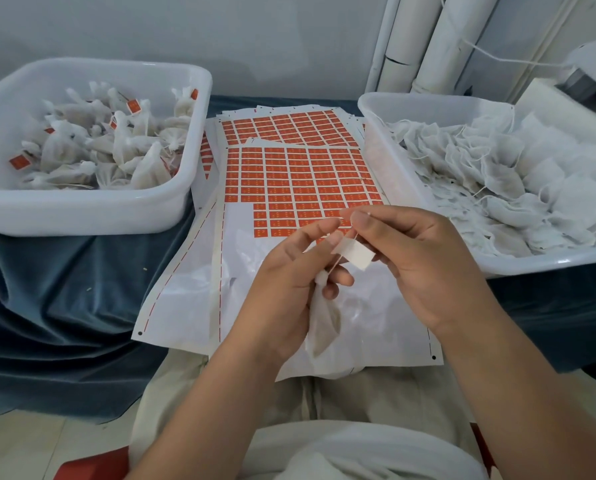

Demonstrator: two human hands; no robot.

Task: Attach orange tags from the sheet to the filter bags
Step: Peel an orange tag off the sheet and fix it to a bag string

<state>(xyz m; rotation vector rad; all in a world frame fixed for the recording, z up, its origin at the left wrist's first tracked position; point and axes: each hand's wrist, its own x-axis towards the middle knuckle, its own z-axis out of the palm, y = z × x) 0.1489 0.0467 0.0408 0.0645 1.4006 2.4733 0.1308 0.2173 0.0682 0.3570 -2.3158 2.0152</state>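
Note:
A sheet of orange tags point(300, 174) lies flat in the middle, its near rows peeled bare. Above its blank part my left hand point(289, 282) holds a white filter bag point(321, 320), which hangs down from the fingers. The bag's string runs up to my right hand point(418, 258). That hand pinches the string, and a small tag point(357, 254), white side up, sits on the string between both thumbs.
A white tub point(92, 206) at the left holds several tagged bags. Another white tub point(393, 109) at the right holds untagged bags. More tag sheets point(279, 123) lie behind. Blue cloth point(64, 289) covers the table. White pipes point(438, 43) stand at the back.

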